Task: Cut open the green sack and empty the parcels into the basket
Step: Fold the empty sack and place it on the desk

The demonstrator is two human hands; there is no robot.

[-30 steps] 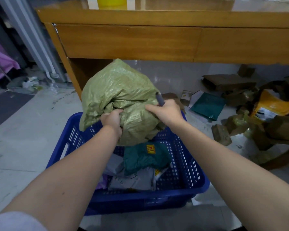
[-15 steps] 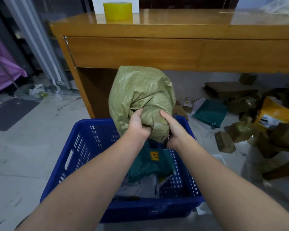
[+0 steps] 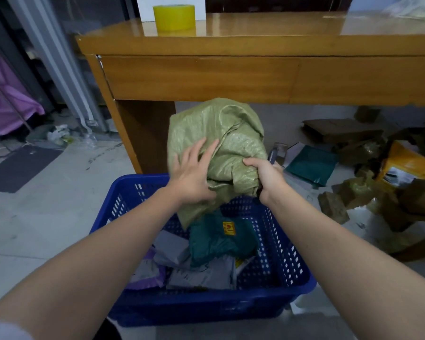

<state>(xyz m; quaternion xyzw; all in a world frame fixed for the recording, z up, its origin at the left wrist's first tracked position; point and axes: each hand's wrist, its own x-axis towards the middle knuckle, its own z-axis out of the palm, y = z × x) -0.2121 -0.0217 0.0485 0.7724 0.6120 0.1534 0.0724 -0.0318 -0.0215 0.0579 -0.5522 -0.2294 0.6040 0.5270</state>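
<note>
Head view: green sack (image 3: 216, 148) hangs bunched over the blue basket (image 3: 275, 244), long axis upright; right hand (image 3: 268, 177) clenches its lower side, left hand (image 3: 192, 175) fingers spread flat against it (parcels (image 3: 219, 239) lie below).

- Looks like a parcel sorting or pickup room, fairly untidy.
- A blue basket (image 3: 287, 244) on the tiled floor (image 3: 47, 217) holds courier parcels (image 3: 216, 241).
- Torn cardboard and wrappers (image 3: 368, 153) litter the floor.
- A yellow tape roll (image 3: 174, 17) sits on the wooden counter (image 3: 255, 77).
</note>
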